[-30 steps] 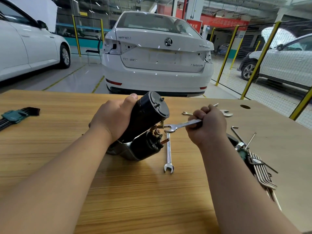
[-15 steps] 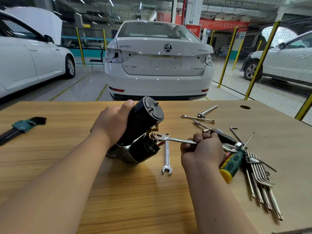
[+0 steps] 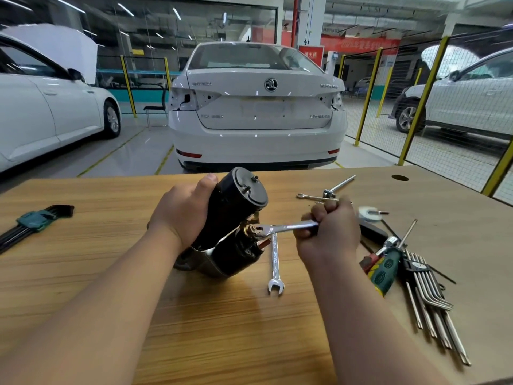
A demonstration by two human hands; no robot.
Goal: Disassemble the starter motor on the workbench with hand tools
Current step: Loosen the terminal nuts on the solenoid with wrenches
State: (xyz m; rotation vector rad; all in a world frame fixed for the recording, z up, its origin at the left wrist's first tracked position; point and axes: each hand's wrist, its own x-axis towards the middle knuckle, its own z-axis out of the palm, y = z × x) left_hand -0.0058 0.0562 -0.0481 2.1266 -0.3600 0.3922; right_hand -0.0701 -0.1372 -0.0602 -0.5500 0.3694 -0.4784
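The starter motor [image 3: 236,218] is a smooth black cylinder with a duller metal end cap and a bright cast nose housing. It stands tilted on the wood-grain workbench [image 3: 83,273], its long axis leaning up and away so that the cap faces the white car [image 3: 255,107] and the nose rests on the bench. The left hand [image 3: 180,215] wraps the motor's barrel from the left, thumb up near the cap. The right hand [image 3: 330,232], just right of the motor, is fisted round a polished steel wrench [image 3: 283,227]. Its shank runs roughly level, and its head sits on a brass-coloured terminal of the lower black solenoid. A second wrench [image 3: 274,262] lies flat just right of the motor.
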